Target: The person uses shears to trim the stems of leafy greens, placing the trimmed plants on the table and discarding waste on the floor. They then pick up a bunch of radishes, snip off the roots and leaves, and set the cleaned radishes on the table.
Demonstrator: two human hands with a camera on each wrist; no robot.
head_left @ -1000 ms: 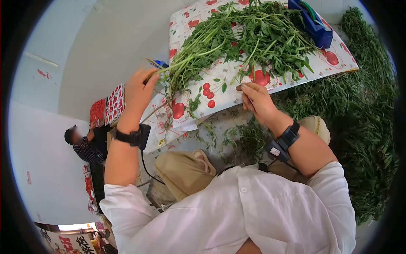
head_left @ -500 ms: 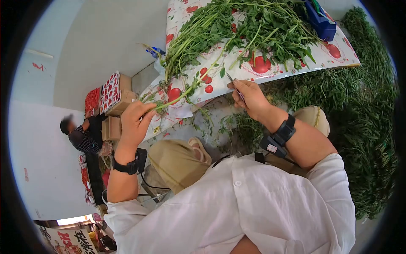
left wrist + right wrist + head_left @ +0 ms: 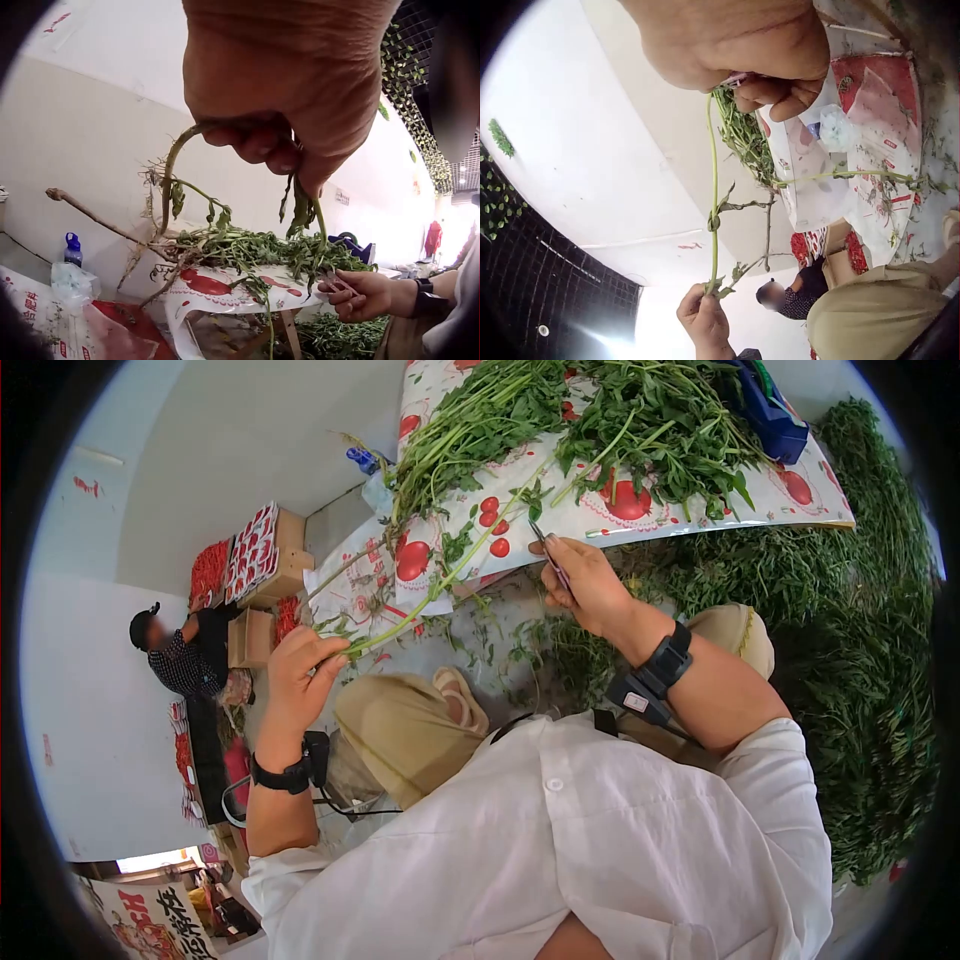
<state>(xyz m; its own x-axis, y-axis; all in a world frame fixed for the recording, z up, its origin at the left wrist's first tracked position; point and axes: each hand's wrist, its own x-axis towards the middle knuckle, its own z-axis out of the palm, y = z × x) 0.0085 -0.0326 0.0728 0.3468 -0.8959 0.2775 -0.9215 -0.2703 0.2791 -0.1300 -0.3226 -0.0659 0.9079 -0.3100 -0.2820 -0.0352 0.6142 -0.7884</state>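
Observation:
My left hand (image 3: 298,678) pinches a long green stem (image 3: 422,606) that slants up toward the table. In the left wrist view, the left hand (image 3: 289,82) has its fingers curled round the plant, whose brown roots (image 3: 112,225) hang to the left. My right hand (image 3: 592,586) grips a thin pointed metal tool (image 3: 549,553) near the table's front edge, its tip by the stem's upper part. Leafy green plants (image 3: 660,430) lie heaped on the table (image 3: 590,530) behind both hands.
A dark blue holder (image 3: 775,415) stands at the table's right end. Piled greens (image 3: 850,660) cover the floor at right. Cardboard boxes (image 3: 285,555) and a person in a dark patterned top (image 3: 185,660) are at far left. A blue-capped bottle (image 3: 73,250) stands beyond the table.
My left hand has moved down and left from the heap, drawing out a stem. The right hand has shifted slightly left and up, with the tool now plainly visible.

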